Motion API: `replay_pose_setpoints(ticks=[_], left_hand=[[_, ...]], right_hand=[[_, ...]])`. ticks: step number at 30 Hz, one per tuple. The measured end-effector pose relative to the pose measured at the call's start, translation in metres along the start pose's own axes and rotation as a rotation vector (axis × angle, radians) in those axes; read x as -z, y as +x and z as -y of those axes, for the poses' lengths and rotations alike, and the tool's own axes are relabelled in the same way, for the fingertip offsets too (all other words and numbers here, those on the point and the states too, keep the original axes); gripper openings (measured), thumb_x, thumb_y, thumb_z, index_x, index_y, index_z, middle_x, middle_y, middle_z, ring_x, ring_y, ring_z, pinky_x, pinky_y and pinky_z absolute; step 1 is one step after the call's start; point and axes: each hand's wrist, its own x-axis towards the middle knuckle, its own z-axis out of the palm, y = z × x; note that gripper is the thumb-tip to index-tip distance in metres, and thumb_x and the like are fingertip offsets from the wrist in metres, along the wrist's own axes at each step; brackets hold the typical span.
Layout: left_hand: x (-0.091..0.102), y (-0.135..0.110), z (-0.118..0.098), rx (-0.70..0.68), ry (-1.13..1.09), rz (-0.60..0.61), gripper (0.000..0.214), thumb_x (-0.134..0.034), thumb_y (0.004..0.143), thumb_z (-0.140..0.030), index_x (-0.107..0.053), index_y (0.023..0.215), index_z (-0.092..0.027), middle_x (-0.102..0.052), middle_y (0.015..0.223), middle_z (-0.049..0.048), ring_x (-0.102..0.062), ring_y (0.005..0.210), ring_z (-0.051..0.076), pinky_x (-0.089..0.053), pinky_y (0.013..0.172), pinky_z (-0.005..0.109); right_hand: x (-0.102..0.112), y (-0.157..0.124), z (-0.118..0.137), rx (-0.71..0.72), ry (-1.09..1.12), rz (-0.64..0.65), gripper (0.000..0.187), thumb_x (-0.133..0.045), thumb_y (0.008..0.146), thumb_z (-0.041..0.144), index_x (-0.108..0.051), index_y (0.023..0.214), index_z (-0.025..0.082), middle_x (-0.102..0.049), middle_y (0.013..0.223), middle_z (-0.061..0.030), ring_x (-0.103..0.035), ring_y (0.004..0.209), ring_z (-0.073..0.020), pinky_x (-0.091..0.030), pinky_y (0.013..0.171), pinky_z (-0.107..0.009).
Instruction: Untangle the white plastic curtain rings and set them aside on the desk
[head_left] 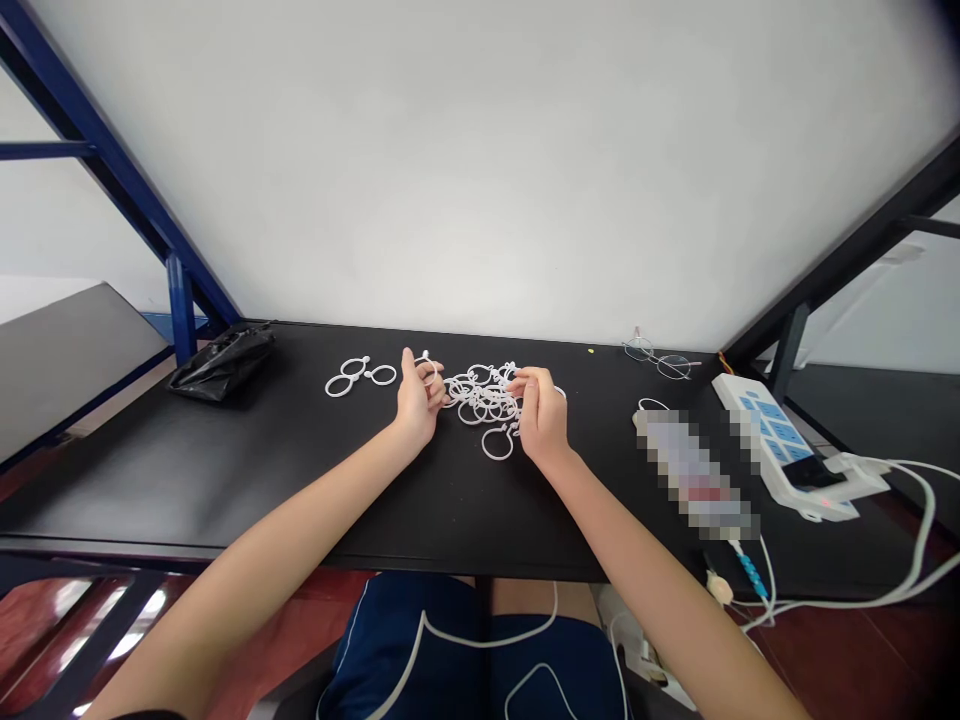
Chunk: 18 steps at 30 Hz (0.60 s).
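White curtain rings with small ball ends (pixel 487 405) lie tangled in a pile on the black desk between my hands. My left hand (pixel 420 405) stands just left of the pile, thumb raised and fingers curled round one white curtain ring (pixel 427 370). At the pile's right side, my right hand (pixel 541 410) is closed, with its thumb and fingers pinched at a ring; the fingertips are partly hidden. One ring (pixel 497 443) sits at the pile's near edge. Farther left, three separate rings (pixel 381 375) lie close together.
A crumpled black plastic bag (pixel 225 362) lies at the far left. On the right are eyeglasses (pixel 660 360), a blurred-out phone-like object (pixel 694 475) on a cable, and a white power strip (pixel 784 440) with cords. Blue metal posts (pixel 180 310) frame the desk; a wall rises behind.
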Motion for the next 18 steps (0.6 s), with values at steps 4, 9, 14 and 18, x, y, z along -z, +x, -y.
replay_pose_setpoints(ticks=[4, 9, 14, 18], left_hand=[[0.008, 0.012, -0.001, 0.021, -0.136, -0.183, 0.037, -0.043, 0.094, -0.053, -0.043, 0.079, -0.019, -0.036, 0.05, -0.0097, -0.025, 0.034, 0.004, -0.033, 0.043, 0.018], [0.009, 0.015, -0.001, 0.039, -0.196, -0.239, 0.02, -0.037, 0.097, -0.035, -0.044, 0.089, -0.018, -0.046, 0.057, -0.0063, -0.03, 0.038, 0.004, -0.033, 0.045, 0.018], [0.009, 0.016, -0.005, 0.065, -0.223, -0.224, 0.031, -0.026, 0.098, -0.04, -0.046, 0.09, -0.018, -0.045, 0.055, -0.0046, -0.031, 0.038, 0.007, -0.032, 0.044, 0.021], [0.01, 0.018, -0.011, 0.088, -0.256, -0.227, 0.036, -0.022, 0.098, -0.042, -0.046, 0.089, -0.017, -0.044, 0.055, -0.0045, -0.031, 0.039, 0.008, -0.03, 0.044, 0.021]], right_hand=[[-0.004, 0.002, -0.005, 0.083, -0.102, 0.111, 0.017, -0.04, 0.089, 0.015, -0.056, 0.089, 0.021, -0.067, 0.089, -0.0069, -0.062, 0.087, -0.0218, -0.048, 0.079, -0.038], [-0.007, 0.002, -0.006, 0.099, -0.16, 0.173, 0.007, -0.053, 0.084, 0.016, -0.057, 0.086, 0.021, -0.068, 0.087, -0.0049, -0.061, 0.088, -0.0238, -0.044, 0.087, -0.043], [-0.007, 0.001, -0.007, 0.081, -0.172, 0.191, 0.006, -0.057, 0.082, 0.017, -0.057, 0.086, 0.021, -0.068, 0.091, -0.0056, -0.061, 0.09, -0.0248, -0.043, 0.089, -0.045], [-0.007, 0.001, -0.008, 0.069, -0.194, 0.233, 0.009, -0.057, 0.08, 0.015, -0.057, 0.087, 0.021, -0.069, 0.091, -0.0054, -0.061, 0.09, -0.025, -0.042, 0.091, -0.046]])
